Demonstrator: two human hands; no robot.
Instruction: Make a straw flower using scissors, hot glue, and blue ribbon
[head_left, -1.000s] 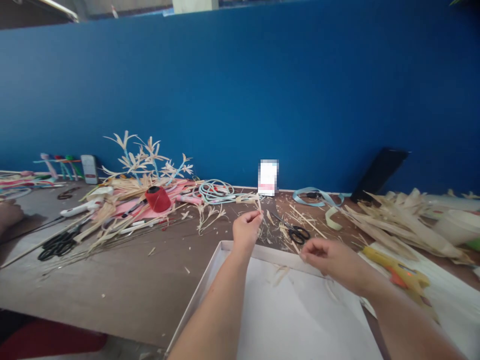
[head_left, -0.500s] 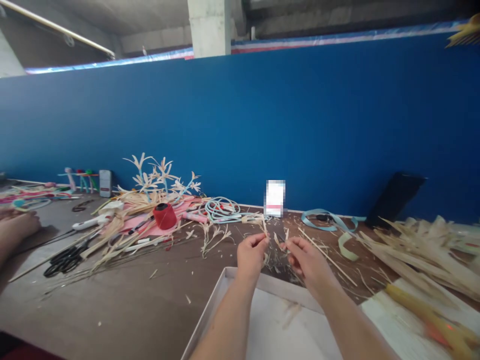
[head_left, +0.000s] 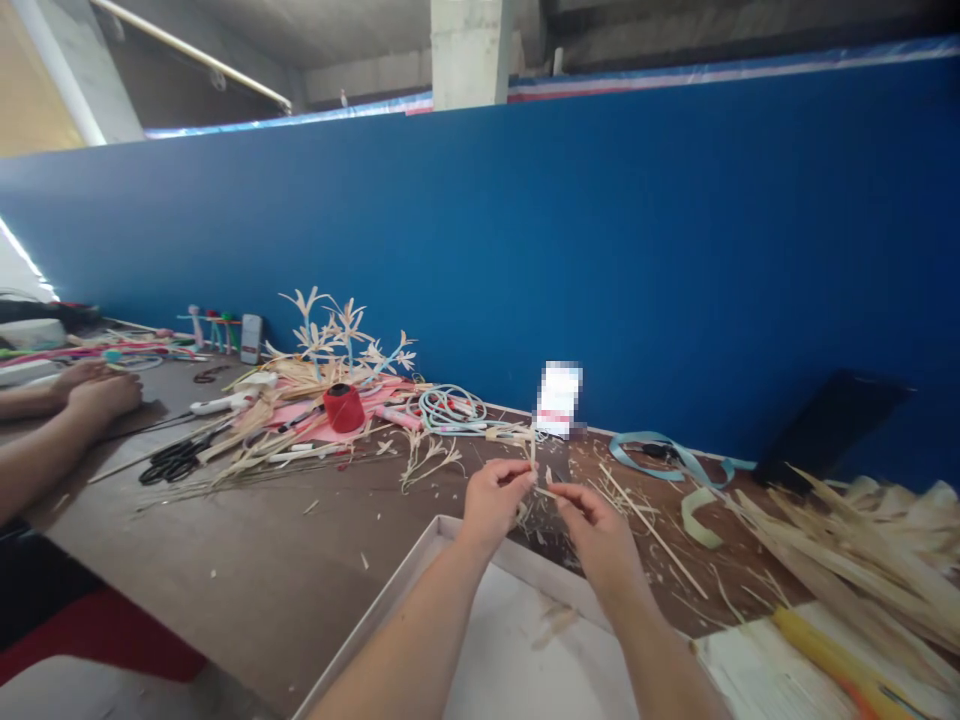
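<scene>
Cream strip (head_left: 533,454) upright past the tray's (head_left: 409,568) far wall

We take edges first. Blue partition (head_left: 480,250) backs the table (head_left: 277,575); the near edge slants across the lower left. Widest room we find left of the tray, where brown tabletop shows among a few flecks. On the right it is tighter: white paper (head_left: 739,665) just beside the right forearm, a yellow tool (head_left: 829,655) on it, husks (head_left: 892,540) beyond.

Strip is thin, narrow, roughly upright. Left hand (head_left: 495,502) has thumb and forefinger closed on its lower end. Right hand (head_left: 596,525), just beside, pinches a thin sliver (head_left: 547,490) that points toward the left fingertips; whether the two pieces join, we cannot tell. Near the right hand lies a long stalk (head_left: 654,531).

Tray: low-walled, whitish, below both forearms. Inside, near the far wall, we note pale scraps (head_left: 556,620), blurred.

Farther left, a red spool (head_left: 344,410) and black scissors (head_left: 176,462). At far left, another person's hand (head_left: 105,392) rests on the table.
</scene>
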